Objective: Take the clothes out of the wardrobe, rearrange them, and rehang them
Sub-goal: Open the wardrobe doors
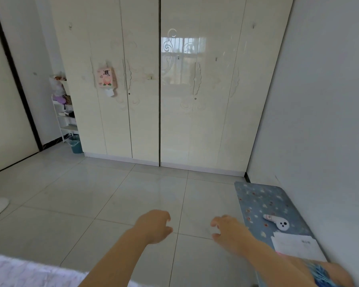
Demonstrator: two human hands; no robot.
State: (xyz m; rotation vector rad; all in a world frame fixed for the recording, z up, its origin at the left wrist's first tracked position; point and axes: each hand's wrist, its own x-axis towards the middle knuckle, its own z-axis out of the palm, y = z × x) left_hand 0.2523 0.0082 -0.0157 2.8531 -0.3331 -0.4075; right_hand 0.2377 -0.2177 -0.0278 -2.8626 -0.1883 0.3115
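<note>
A tall cream wardrobe point(170, 112) with glossy doors fills the far wall, and all its doors are closed. No clothes show. Long carved handles run down the left door pair point(125, 74) and the right door pair point(195, 78). My left hand point(153, 226) and my right hand point(229, 230) reach forward low over the tiled floor, well short of the wardrobe. Both have loosely curled fingers and hold nothing.
A pink tissue pack point(106, 78) hangs on the left door. A white shelf rack point(65, 119) and a teal bin point(76, 144) stand left of the wardrobe. At right lies a blue patterned surface point(263, 197) with a white device point(278, 221) and papers point(294, 245).
</note>
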